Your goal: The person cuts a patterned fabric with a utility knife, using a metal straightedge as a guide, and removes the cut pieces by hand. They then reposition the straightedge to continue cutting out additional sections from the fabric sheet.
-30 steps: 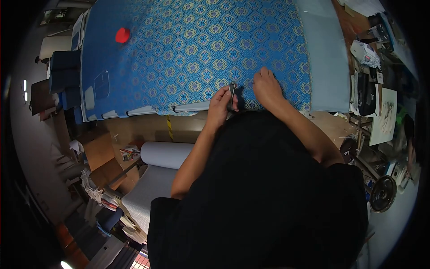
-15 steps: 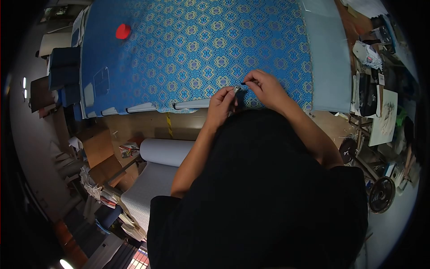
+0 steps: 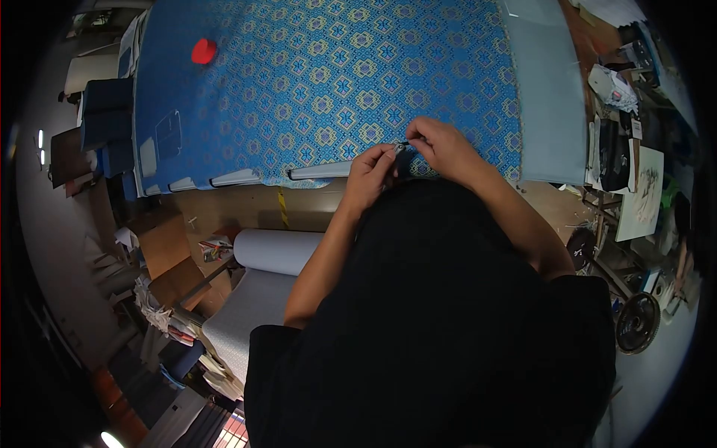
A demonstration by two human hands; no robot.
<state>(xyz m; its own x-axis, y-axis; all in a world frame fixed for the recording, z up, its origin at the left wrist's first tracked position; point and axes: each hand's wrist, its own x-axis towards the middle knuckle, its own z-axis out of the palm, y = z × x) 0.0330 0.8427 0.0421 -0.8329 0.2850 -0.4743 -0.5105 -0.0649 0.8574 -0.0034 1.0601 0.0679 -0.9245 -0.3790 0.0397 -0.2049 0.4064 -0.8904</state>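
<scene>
Left hand point(image 3: 370, 175) grips tool point(image 3: 399, 148); right hand point(image 3: 446, 149) pinches dark bit point(image 3: 405, 142) just beside it, over cloth point(image 3: 336, 82). Loose pinch could drop bit onto cloth below hands.

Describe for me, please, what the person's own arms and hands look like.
The left hand and right hand are ungloved, and the forearms bare, with no watch or bracelet visible. A plain black top has loose, short sleeves ending near the elbows.

Textile workshop – wide spread of patterned blue cloth point(image 3: 336, 82), 1 big grey roll point(image 3: 272, 252)
</scene>
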